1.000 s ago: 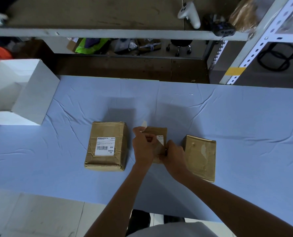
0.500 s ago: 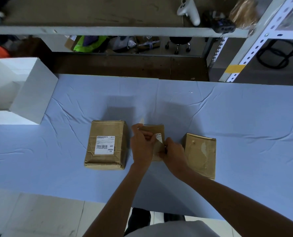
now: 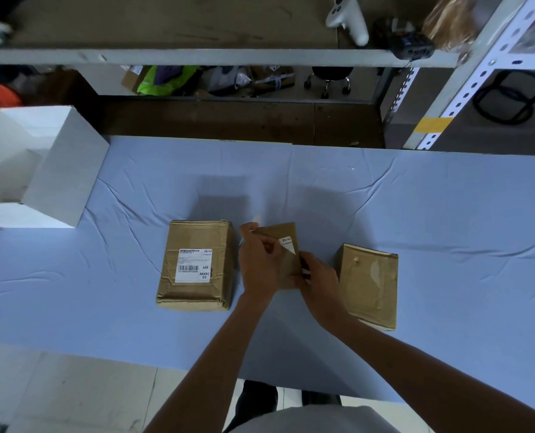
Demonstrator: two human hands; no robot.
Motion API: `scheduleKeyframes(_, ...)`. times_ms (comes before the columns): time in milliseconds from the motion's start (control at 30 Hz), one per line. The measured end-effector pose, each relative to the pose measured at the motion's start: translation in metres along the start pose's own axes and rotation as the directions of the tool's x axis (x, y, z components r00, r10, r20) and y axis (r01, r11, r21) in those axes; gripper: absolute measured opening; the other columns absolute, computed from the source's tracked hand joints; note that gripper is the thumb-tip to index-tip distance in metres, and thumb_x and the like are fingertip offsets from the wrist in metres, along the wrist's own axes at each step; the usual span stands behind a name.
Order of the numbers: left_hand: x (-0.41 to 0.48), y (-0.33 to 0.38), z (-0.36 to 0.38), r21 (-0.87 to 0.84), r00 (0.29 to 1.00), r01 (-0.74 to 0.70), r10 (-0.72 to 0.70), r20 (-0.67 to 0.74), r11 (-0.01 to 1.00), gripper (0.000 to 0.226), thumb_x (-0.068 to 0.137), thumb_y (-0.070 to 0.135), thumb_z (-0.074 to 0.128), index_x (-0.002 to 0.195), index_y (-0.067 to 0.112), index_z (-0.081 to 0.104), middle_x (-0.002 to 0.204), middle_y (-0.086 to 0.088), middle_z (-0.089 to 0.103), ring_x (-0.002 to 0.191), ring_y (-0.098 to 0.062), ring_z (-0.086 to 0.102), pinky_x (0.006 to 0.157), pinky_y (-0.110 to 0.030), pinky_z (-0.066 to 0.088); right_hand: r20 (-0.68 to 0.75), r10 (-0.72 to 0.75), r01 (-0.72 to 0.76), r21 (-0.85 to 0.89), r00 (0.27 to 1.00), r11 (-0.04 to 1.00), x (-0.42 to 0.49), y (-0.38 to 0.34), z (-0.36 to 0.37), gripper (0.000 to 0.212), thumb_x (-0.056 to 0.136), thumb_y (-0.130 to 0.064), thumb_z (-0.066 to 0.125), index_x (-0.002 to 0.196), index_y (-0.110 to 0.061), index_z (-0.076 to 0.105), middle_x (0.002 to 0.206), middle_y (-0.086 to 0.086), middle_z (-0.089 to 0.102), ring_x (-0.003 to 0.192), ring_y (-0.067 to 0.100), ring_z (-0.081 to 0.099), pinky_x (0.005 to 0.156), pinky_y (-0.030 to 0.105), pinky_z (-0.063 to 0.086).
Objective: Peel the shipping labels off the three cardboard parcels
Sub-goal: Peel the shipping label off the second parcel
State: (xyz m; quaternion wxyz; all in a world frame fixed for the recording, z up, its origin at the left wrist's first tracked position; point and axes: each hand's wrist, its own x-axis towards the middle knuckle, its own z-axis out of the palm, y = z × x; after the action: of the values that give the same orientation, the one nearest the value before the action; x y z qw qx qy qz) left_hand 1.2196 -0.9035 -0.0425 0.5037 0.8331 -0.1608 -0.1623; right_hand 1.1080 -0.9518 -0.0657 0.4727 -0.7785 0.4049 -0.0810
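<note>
Middle parcel (image 3: 275, 232) nudged slightly away from me since half second back. Sits between hands: left hand (image 3: 260, 260) pinches peeled label (image 3: 286, 245), right hand (image 3: 317, 281) grips parcel. Stuck corner nearer right hand; I judge pull leftward.

A wrinkled light-blue tablecloth (image 3: 416, 214) is spread out, a white cardboard box (image 3: 56, 170) set at its left edge, a white controller (image 3: 349, 18) laid on a grey shelf (image 3: 197, 56) beyond.

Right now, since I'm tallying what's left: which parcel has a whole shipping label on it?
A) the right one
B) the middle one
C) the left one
C: the left parcel bears a full label; the middle parcel shows only a corner of one; the right parcel none.
</note>
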Motion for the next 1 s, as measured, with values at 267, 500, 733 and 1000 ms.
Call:
scheduleKeyframes(267, -0.006, 0.004, 0.004, -0.024, 1.000, -0.006, 0.006, -0.017, 1.000, 0.055, 0.076, -0.002, 0.071, 0.120, 0.015, 0.041, 0.087, 0.003, 0.065, 0.081, -0.007, 0.066, 0.076, -0.024, 0.056, -0.002, -0.059, 0.059, 0.020, 0.998, 0.998, -0.003, 0.002, -0.006, 0.044, 0.084, 0.003, 0.056, 0.125, -0.014, 0.056, 0.109, -0.003, 0.066, 0.098, 0.010, 0.062, 0.086, 0.026, 0.054)
scheduleKeyframes(500, -0.002, 0.005, 0.007, 0.022, 1.000, 0.005, -0.004, -0.022, 1.000, 0.048, 0.079, 0.003, 0.071, 0.117, 0.011, 0.044, 0.083, 0.001, 0.067, 0.080, -0.012, 0.066, 0.077, -0.028, 0.056, 0.019, -0.046, 0.045, 0.038, 0.999, 0.998, -0.008, 0.001, -0.010, 0.047, 0.088, 0.001, 0.057, 0.132, -0.017, 0.053, 0.104, -0.016, 0.058, 0.096, 0.001, 0.057, 0.071, -0.005, 0.039)
scheduleKeyframes(733, -0.002, 0.002, 0.009, 0.118, 1.000, -0.012, 0.012, -0.001, 0.993, 0.034, 0.087, 0.007, 0.063, 0.115, 0.010, 0.044, 0.090, -0.006, 0.067, 0.085, -0.017, 0.065, 0.074, -0.023, 0.049, 0.009, -0.051, 0.051, -0.004, 0.999, 0.999, -0.006, 0.003, -0.009, 0.049, 0.087, -0.001, 0.058, 0.133, -0.018, 0.052, 0.114, 0.001, 0.068, 0.104, 0.016, 0.064, 0.085, 0.020, 0.048)
scheduleKeyframes(1000, 0.001, -0.002, 0.012, 0.182, 0.998, -0.059, 0.052, 0.042, 0.982, 0.024, 0.089, 0.005, 0.056, 0.110, 0.009, 0.045, 0.092, -0.009, 0.066, 0.085, -0.016, 0.062, 0.068, -0.013, 0.043, 0.022, -0.062, 0.062, -0.030, 0.998, 0.998, -0.003, 0.003, -0.009, 0.047, 0.088, -0.005, 0.058, 0.133, -0.016, 0.051, 0.113, 0.003, 0.068, 0.103, 0.018, 0.064, 0.085, 0.025, 0.050)
